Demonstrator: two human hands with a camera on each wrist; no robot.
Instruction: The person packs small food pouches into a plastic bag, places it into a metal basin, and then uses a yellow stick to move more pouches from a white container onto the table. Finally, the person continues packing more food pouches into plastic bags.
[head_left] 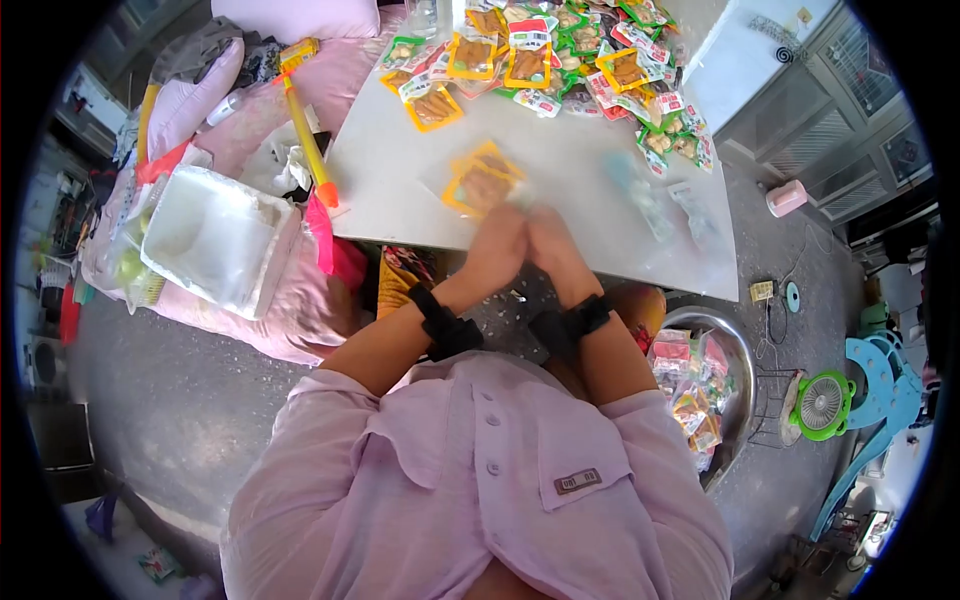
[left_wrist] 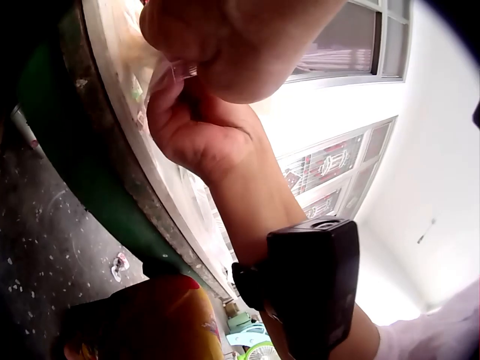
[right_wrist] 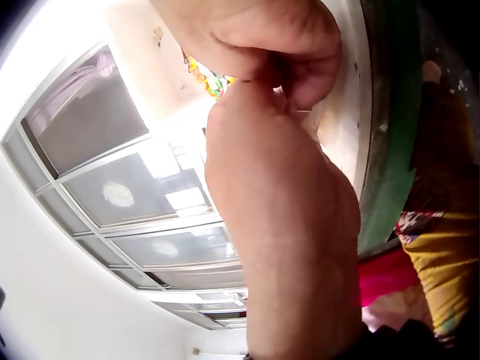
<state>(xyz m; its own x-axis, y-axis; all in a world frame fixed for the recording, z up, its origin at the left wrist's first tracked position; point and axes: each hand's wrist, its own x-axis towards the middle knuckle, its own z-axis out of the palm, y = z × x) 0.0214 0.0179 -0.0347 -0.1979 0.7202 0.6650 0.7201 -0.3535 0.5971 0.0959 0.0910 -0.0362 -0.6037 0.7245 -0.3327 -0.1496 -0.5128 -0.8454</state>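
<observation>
At the near edge of the table [head_left: 400, 205], my left hand [head_left: 495, 245] and right hand [head_left: 548, 240] meet with curled fingers. Both pinch the edge of a clear plastic bag [left_wrist: 180, 70], a bit of which shows between the fingers in the left wrist view. In the head view, yellow-edged snack packets [head_left: 482, 183] lie just beyond the fingertips, blurred, with clear film around them. The right hand [left_wrist: 199, 139] has its thumb bent against its fingers. Most of the left fingertips are hidden in the right wrist view, behind the right hand [right_wrist: 277, 34].
A heap of snack packets [head_left: 585, 60] covers the far side of the table. Clear plastic bags [head_left: 690, 212] lie at its right. A metal basin [head_left: 740, 350] with packets stands low on the right. A white foam box [head_left: 215, 240] sits on the pink bedding at left.
</observation>
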